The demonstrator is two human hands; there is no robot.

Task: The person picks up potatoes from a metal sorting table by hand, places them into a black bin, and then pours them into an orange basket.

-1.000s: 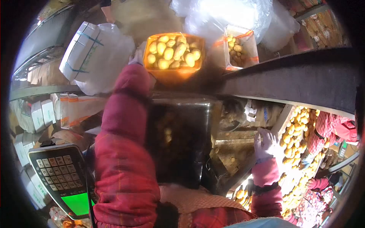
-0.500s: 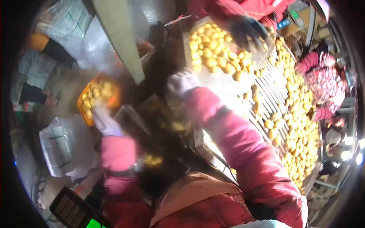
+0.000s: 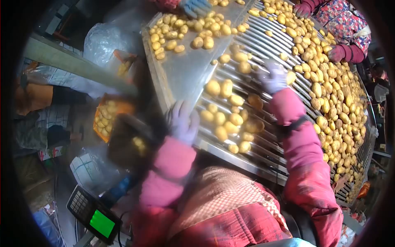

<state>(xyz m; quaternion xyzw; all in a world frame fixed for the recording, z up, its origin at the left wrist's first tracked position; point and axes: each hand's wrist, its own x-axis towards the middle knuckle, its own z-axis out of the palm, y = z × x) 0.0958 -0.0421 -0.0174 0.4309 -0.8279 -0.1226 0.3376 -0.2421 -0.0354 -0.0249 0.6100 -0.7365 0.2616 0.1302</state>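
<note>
My left hand [image 3: 183, 122], in a pale glove, rests at the rim of the smooth metal plate [image 3: 175, 80], fingers apart and nothing visible in them. Over the metal bars of the sorting rack [image 3: 267, 47] is my right hand [image 3: 273, 78], also gloved and somewhat blurred; its fingers look spread. One potato [image 3: 291, 77] lies just right of those fingers. Between my hands, a loose group of potatoes [image 3: 226, 117] is spread over the bars. More potatoes [image 3: 207, 31] sit on the plate's far part.
A large heap of potatoes [image 3: 333, 103] covers the rack's right side, where a co-worker's gloved hands [image 3: 337, 53] reach in. Another person's blue glove [image 3: 195, 7] is at the top. To the left are an orange crate of potatoes [image 3: 98, 127], a slanting beam [image 3: 78, 64] and a scale display [image 3: 102, 223].
My left hand has left the orange crate and come right to the plate's rim. My right hand has moved from the plate's edge onto the bars. The view has swung right.
</note>
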